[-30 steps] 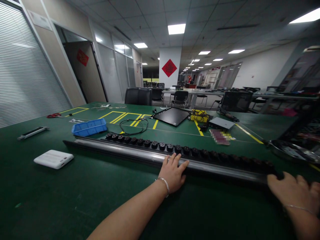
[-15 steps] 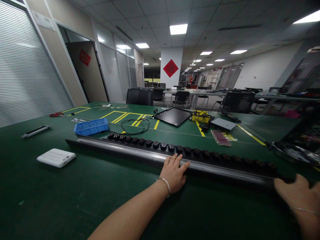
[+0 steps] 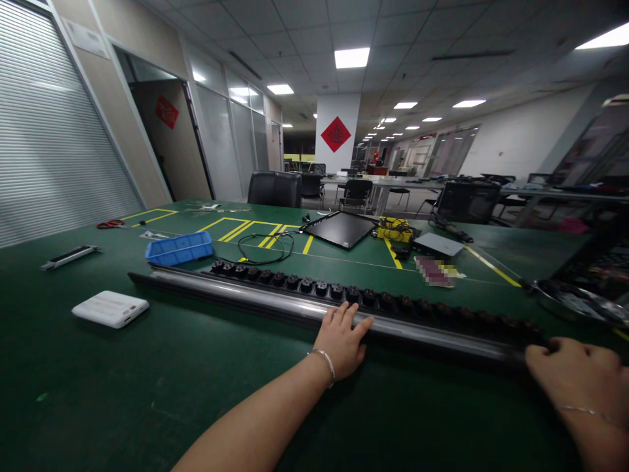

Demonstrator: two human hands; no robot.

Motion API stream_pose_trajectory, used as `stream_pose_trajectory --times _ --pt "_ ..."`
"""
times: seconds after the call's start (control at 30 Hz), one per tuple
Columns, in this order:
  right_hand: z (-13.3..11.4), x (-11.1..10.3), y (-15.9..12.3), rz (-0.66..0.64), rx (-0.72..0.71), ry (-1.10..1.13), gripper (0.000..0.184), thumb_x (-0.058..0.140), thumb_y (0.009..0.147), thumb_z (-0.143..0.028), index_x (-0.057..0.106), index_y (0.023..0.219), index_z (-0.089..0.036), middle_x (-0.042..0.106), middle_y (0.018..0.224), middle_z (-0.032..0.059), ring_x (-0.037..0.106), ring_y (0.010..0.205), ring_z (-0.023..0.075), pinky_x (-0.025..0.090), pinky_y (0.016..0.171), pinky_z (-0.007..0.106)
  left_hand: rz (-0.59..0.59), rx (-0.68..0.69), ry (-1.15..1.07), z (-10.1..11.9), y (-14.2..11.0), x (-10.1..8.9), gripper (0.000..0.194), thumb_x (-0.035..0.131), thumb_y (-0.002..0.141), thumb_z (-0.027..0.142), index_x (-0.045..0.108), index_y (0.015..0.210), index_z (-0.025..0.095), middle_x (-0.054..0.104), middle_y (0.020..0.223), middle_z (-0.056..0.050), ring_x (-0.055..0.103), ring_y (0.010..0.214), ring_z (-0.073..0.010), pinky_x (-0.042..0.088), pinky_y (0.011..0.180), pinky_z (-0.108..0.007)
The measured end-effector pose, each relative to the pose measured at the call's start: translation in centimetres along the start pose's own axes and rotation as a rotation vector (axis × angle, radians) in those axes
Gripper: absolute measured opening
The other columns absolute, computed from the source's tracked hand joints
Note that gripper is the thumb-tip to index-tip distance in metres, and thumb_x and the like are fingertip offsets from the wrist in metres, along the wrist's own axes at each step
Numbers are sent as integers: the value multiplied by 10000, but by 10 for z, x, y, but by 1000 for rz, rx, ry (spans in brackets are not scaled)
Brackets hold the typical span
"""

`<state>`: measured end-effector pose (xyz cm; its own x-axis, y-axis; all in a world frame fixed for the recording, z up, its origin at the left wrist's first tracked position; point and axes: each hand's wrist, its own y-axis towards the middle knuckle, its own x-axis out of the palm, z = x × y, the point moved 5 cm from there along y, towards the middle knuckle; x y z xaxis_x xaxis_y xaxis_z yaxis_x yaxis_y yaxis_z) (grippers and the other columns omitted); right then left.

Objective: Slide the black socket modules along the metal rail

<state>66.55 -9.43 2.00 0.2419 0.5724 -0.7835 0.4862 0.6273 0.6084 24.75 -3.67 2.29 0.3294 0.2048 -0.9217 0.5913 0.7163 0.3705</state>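
A long dark bar (image 3: 275, 298) with a shiny silver face lies across the green table. Along its far side runs a row of black, ribbed, round parts (image 3: 322, 289), whose kind I cannot make out. My left hand (image 3: 341, 337) rests on the middle of the bar with its fingers spread over the silver face. At the bar's right end, my right hand (image 3: 580, 377) is closed around it, fingers curled over the far side and thumb on the near side. That end is dark, and the hand covers part of it.
Left of the bar lies a white power bank (image 3: 111, 309); behind it stands a blue plastic bin (image 3: 179, 249). Farther back are a black cable (image 3: 265, 252), a black flat panel (image 3: 339, 229), a yellow box (image 3: 394, 229) and a grey flat box (image 3: 439, 245). Red-handled scissors (image 3: 111, 224) lie far left.
My right hand has shifted slightly left, and its fingers have gone from raised and apart to curled over the bar's end. My left hand and the bar look unmoved.
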Motion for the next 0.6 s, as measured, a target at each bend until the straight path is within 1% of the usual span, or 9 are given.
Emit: stream_pose_trajectory --times 0.07,0.1,0.2,0.27,0.3,0.37,0.43,0.5,0.6 --pt "-19 -9 -4 -99 71 -32 455 512 697 -421 663 1002 -120 505 904 259 483 880 371 294 530 400 -3 -3 4 0 0 0 575 513 805 402 324 1340 305 332 1415 -85 247 1311 -274 227 1050 -476" --pt "-32 -15 -6 -126 52 -37 440 502 714 -415 662 1008 -129 513 918 247 494 859 351 314 540 397 -3 -5 5 0 0 0 578 512 805 408 322 1341 304 331 1417 -83 243 1312 -273 226 1052 -474" --pt "-78 -33 -16 -131 -120 -28 380 453 768 -383 668 940 -121 535 880 205 518 766 298 386 613 398 -1 -11 4 -1 0 1 586 505 807 422 315 1347 293 333 1419 -80 247 1311 -273 230 1052 -471" --pt "-111 -43 -27 -97 -253 13 348 405 796 -341 653 895 -117 544 865 174 521 753 277 418 679 399 -2 -15 2 -1 0 1 590 487 816 434 305 1355 279 339 1416 -80 248 1311 -272 228 1055 -471" --pt "-128 -48 -34 -78 -326 64 334 382 806 -319 640 877 -119 547 865 157 523 765 267 427 713 399 -4 -17 1 -1 0 2 596 477 820 443 296 1362 270 340 1417 -80 247 1311 -272 224 1058 -473" --pt "-160 -56 -50 -57 -425 221 307 364 821 -311 609 870 -133 556 889 126 530 809 252 440 760 402 -4 -25 1 -1 1 2 617 465 826 453 269 1377 258 328 1425 -80 245 1313 -272 218 1062 -475" --pt "-190 -63 -67 -87 -512 407 278 369 836 -316 582 905 -151 562 937 103 530 884 238 445 815 402 3 -31 -3 -1 1 1 653 470 824 457 227 1395 254 294 1444 -80 245 1313 -274 225 1058 -476" --pt "-215 -69 -85 -163 -593 598 264 374 850 -306 558 983 -171 548 1040 91 514 981 222 450 862 384 19 -31 -10 0 1 -1 690 491 816 447 186 1406 261 234 1471 -81 246 1314 -270 232 1051 -479" --pt "-241 -73 -107 -348 -672 882 291 349 864 -251 503 1104 -196 469 1215 77 487 1081 183 485 855 309 39 -2 -19 1 0 -4 694 511 812 416 169 1404 301 142 1499 -75 256 1312 -260 240 1038 -500"
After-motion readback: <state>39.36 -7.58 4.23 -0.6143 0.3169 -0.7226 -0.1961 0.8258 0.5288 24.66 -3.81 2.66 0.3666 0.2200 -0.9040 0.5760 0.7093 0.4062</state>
